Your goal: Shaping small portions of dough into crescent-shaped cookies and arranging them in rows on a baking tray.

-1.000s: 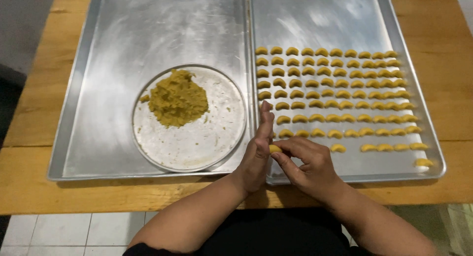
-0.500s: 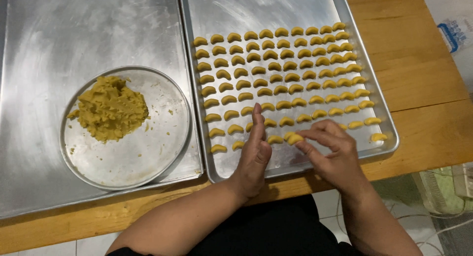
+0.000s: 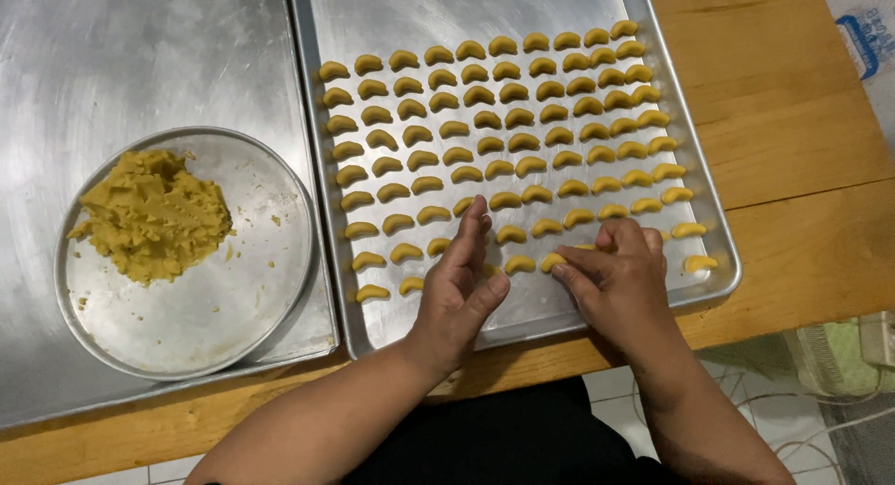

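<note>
Left hand: the left hand (image 3: 461, 280) lies flat and open on its edge, fingers straight, over the near edge of the right baking tray (image 3: 713, 210).
Right hand: the right hand (image 3: 620, 270) pinches its fingertips (image 3: 571, 261) on a crescent dough piece (image 3: 552, 261).
Dough piece: it sits in the tray's near row, just beside the near edge. Its long side runs left to right; I cannot tell which way its tips curl.
Other pieces: rows of crescent dough pieces (image 3: 508, 117) fill the tray, long sides mostly left to right.
Dough lump: a yellow dough lump (image 3: 154, 214) sits on a round metal plate (image 3: 233, 308) on the left tray (image 3: 140, 56).
</note>
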